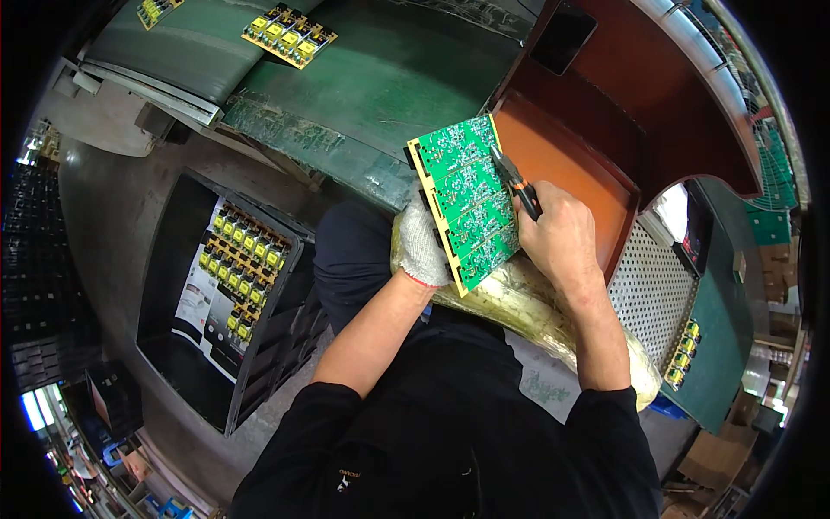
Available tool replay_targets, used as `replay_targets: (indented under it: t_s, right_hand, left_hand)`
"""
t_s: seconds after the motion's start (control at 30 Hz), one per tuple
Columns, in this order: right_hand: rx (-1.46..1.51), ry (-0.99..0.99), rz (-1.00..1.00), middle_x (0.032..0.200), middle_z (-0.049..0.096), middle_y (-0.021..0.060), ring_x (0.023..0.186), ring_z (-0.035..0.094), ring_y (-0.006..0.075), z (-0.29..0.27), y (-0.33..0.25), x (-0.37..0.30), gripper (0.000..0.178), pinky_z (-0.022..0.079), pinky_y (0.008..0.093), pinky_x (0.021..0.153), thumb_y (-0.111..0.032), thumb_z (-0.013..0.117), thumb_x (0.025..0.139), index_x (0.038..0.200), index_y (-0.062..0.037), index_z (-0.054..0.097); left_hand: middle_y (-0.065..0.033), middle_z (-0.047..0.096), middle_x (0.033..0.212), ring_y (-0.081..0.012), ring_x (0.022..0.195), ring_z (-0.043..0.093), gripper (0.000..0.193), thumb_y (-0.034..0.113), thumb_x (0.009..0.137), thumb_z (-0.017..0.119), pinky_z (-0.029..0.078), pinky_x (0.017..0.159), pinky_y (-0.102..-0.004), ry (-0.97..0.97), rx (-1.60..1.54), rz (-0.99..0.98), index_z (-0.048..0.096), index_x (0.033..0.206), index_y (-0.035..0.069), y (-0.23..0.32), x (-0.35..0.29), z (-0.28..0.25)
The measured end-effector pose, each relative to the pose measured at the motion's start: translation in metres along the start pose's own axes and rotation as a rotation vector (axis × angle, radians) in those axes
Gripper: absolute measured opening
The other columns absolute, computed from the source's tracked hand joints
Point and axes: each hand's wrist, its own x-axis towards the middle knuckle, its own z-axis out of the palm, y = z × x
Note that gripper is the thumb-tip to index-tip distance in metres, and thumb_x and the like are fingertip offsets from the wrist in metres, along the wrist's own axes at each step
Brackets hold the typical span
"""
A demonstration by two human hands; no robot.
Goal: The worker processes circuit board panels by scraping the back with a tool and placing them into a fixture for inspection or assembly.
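Observation:
A green circuit board panel (465, 197) with yellow edges is held tilted over my lap, its soldered side facing up. My left hand (421, 246), in a pale knitted glove, grips its left edge from below; part of the fingers is hidden behind the panel. In my bare right hand (558, 229) is a pair of side cutters (516, 183) with black and orange handles. Their tips reach over the panel's upper right edge; whether the jaws touch a lead is too small to tell. Beneath the panel lies a shiny yellowish wrapped bundle (527, 298) across my lap.
A black crate (160, 298) at left holds several boards with yellow parts (242, 251). Another board (290, 36) lies on the green conveyor (372, 73). At right are a reddish-brown tray (553, 160), a phone (564, 36), a perforated metal sheet (650, 290) and a board (683, 353).

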Motion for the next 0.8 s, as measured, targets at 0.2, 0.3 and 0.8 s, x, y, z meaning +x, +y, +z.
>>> replay_targets:
  t_s: [0.2,0.3,0.8]
  right_hand:
    - [-0.005,0.083,-0.007,0.101,0.077,0.0217,0.091,0.074,0.0444,-0.003,-0.006,0.002,0.025,0.059,0.0548,0.08,-0.025,0.077,0.098,0.108,-0.0024,0.074]
    - [-0.038,0.127,-0.048,0.097,0.077,0.0204,0.085,0.075,0.043,-0.001,-0.007,0.001,0.023,0.06,0.0539,0.076,-0.023,0.076,0.095,0.104,-0.0028,0.073]
    - [0.149,0.046,-0.021,0.099,0.074,0.0253,0.093,0.072,0.0467,-0.013,0.014,-0.014,0.025,0.057,0.0513,0.083,-0.018,0.076,0.096,0.113,0.0005,0.074]
  left_hand:
    - [-0.0138,0.072,0.14,-0.0304,0.12,0.074,0.054,0.047,0.118,0.042,0.062,0.106,-0.0487,0.134,0.143,0.033,0.059,0.152,0.008,-0.003,0.001,0.02]
    - [-0.0143,0.072,0.14,-0.0306,0.12,0.074,0.054,0.047,0.118,0.042,0.062,0.105,-0.0488,0.176,0.158,0.042,0.059,0.152,0.008,-0.003,0.001,0.022]
    - [-0.0167,0.069,0.144,-0.0411,0.131,0.067,0.07,0.063,0.114,0.038,0.06,0.107,-0.0596,0.143,0.034,-0.044,0.058,0.154,0.01,0.0,0.015,0.04]
